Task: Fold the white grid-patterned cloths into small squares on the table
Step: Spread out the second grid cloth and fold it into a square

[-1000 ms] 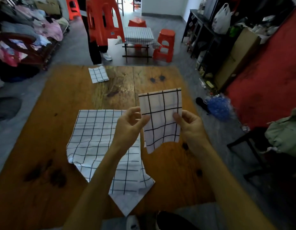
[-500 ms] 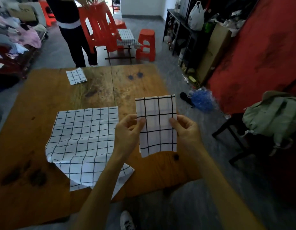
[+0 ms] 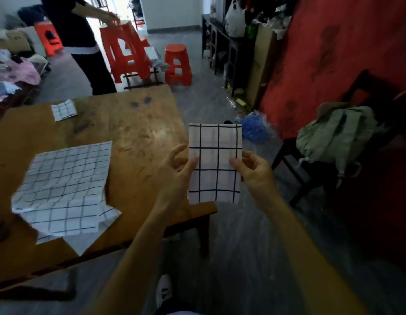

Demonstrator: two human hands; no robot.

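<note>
Occupying the left half of the view, the wooden table carries two grid-patterned cloths. An unfolded cloth lies rumpled at the 8 o'clock position, its near corner hanging over the table's front edge. A small folded cloth rests flat near the far edge at 10 o'clock, well apart from the unfolded one. A green backpack sits on a dark chair at 3 o'clock, off the table. A red plastic chair stands beyond the table at 12 o'clock, gripped at its top by a second person; a red stool stands just beside it. At centre, a folded cloth is held upright in the air, just past the table's right edge and above the floor. The left hand pinches the cloth's left edge between thumb and curled fingers, the remaining fingers spread loosely. The right hand pinches the right edge, thumb on the near face.
</note>
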